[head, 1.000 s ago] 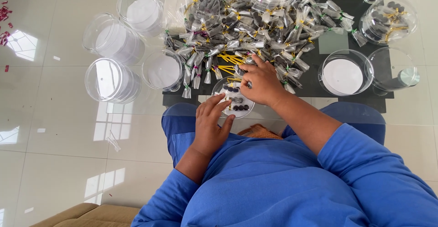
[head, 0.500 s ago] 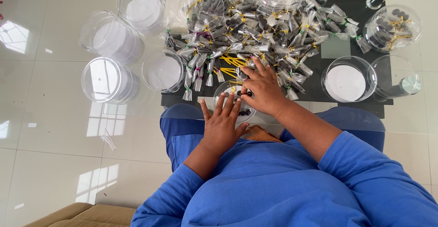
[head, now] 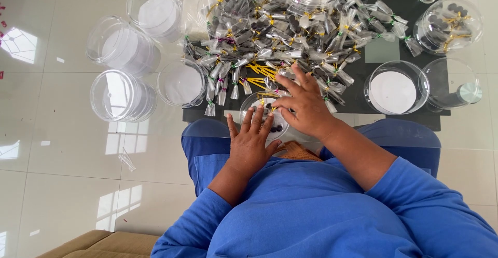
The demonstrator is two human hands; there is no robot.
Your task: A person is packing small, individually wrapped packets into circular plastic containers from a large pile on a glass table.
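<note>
A small clear round dish holding dark pieces sits at the table edge, half-covered by both hands.

Person's in all blue here: a bright blue long-sleeved top, soft knit-looking fabric, loose with folds across the front. Both sleeves are pushed up toward the elbows, so the forearms are bare. Trousers are a slightly darker blue, plain, no pattern I can spot. Left hand and right hand are bare, no gloves, and no rings or watch that I can make out.
</note>
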